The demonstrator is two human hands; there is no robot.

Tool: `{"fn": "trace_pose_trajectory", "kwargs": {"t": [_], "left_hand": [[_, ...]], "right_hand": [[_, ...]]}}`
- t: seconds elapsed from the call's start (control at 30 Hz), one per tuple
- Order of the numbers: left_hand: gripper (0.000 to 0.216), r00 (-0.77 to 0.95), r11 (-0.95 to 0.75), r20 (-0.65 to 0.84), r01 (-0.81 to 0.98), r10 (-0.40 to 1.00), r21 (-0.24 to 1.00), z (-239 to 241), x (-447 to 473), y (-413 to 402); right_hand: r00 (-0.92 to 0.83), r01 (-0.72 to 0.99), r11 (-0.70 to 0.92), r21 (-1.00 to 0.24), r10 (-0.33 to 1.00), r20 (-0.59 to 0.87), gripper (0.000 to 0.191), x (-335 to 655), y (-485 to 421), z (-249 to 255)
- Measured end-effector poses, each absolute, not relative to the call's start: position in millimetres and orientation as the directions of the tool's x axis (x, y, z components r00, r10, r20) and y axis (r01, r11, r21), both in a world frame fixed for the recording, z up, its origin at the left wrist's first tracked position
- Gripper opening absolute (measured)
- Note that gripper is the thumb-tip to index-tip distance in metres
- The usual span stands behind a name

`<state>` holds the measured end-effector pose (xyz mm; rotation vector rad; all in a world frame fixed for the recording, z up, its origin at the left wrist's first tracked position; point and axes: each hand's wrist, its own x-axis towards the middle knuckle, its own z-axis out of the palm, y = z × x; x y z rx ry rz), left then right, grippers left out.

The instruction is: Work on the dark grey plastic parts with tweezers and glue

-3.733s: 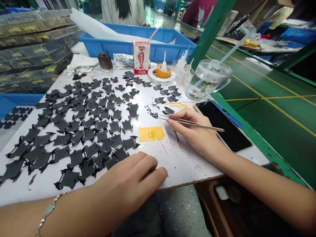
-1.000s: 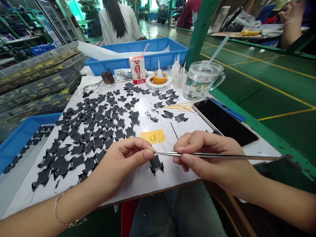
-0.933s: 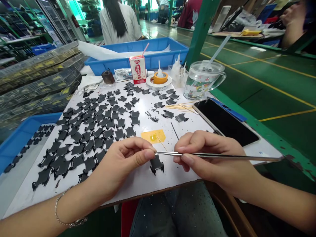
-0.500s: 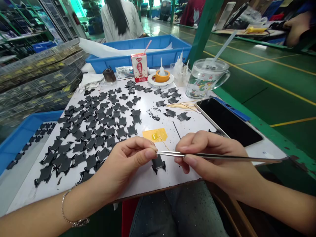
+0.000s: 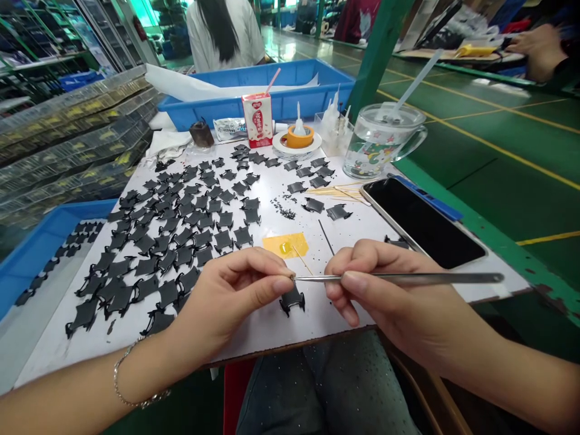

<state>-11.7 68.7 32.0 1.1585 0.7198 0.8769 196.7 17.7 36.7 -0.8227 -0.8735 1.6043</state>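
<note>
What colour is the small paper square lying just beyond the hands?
Yellow; the paper square shows best in the head view.

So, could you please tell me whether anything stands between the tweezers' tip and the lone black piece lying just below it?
Nothing visible does. The right hand holds the tweezers, whose tip meets the pinched fingertips of the left hand just above the black piece on the white board.

At the near edge of the white worktop (image 5: 272,329), the right hand (image 5: 385,296) grips slim metal tweezers (image 5: 408,278) held level, tips pointing left. The left hand (image 5: 235,290) pinches its fingers (image 5: 277,284) together at those tips, just above a lone black part (image 5: 292,300). Rows of similar pieces (image 5: 181,229) cover the worktop's left.
</note>
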Motion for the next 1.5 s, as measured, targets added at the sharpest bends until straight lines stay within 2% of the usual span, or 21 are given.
{"fn": "trace_pose_trajectory", "kwargs": {"t": [0.07, 0.13, 0.23, 0.43, 0.7, 0.8, 0.87, 0.9, 0.97, 1.03, 1.1, 1.2, 1.33, 1.5], "left_hand": [[0.011, 0.503, -0.106, 0.153, -0.121, 0.851, 0.987, 35, -15, 73], [0.023, 0.54, -0.353, 0.327, -0.058, 0.776, 0.934, 39, -18, 76], [0.029, 0.608, -0.53, 0.428, -0.014, 0.669, 0.848, 44, -20, 79], [0.02, 0.601, -0.488, 0.383, 0.012, 0.702, 0.873, 44, -19, 77], [0.021, 0.589, -0.449, 0.353, 0.019, 0.727, 0.893, 38, -21, 78], [0.031, 0.548, -0.422, 0.31, 0.088, 0.777, 0.902, 40, -24, 78], [0.019, 0.509, -0.46, 0.346, 0.114, 0.788, 0.881, 43, -26, 77], [0.014, 0.51, -0.501, 0.376, 0.127, 0.773, 0.856, 45, -26, 76], [0.017, 0.572, -0.619, 0.441, 0.152, 0.691, 0.771, 48, -25, 73], [0.017, 0.694, -0.749, 0.467, 0.158, 0.548, 0.643, 48, -23, 70], [0.014, 0.797, -0.815, 0.413, 0.162, 0.44, 0.557, 46, -20, 66], [0.012, 0.856, -0.805, 0.319, 0.17, 0.406, 0.569, 43, -16, 62], [0.015, 0.858, -0.809, 0.34, 0.136, 0.385, 0.572, 41, -14, 61], [0.022, 0.872, -0.802, 0.284, 0.183, 0.4, 0.569, 39, -16, 62]], "right_hand": [[-0.224, -0.509, -0.251, -0.823, 0.962, -0.155, 0.012, 197, 19, 40], [-0.243, -0.541, -0.323, -0.776, 0.944, -0.223, 0.014, 196, 20, 42], [-0.258, -0.554, -0.39, -0.736, 0.92, -0.294, 0.015, 194, 21, 43], [-0.267, -0.533, -0.394, -0.749, 0.918, -0.293, 0.015, 194, 20, 40], [-0.23, -0.481, -0.345, -0.806, 0.937, -0.264, 0.017, 197, 18, 37], [-0.094, -0.268, -0.19, -0.944, 0.981, -0.17, 0.018, 203, 29, 31], [0.021, -0.013, -0.081, -0.997, 0.997, -0.081, 0.019, 207, 39, 26], [0.055, 0.107, -0.045, -0.993, 0.998, -0.04, 0.018, 209, 43, 24], [0.056, 0.276, 0.0, -0.961, 0.998, 0.016, 0.015, 210, 51, 20], [0.013, 0.346, 0.037, -0.938, 0.999, 0.044, 0.012, 210, 55, 18], [-0.019, 0.373, 0.051, -0.927, 0.999, 0.048, 0.012, 210, 57, 17], [-0.035, 0.391, 0.038, -0.92, 0.999, 0.027, 0.013, 210, 58, 17], [-0.034, 0.426, 0.04, -0.904, 0.999, 0.029, 0.013, 211, 58, 16], [-0.031, 0.463, 0.046, -0.885, 0.999, 0.036, 0.01, 211, 58, 15]]}}
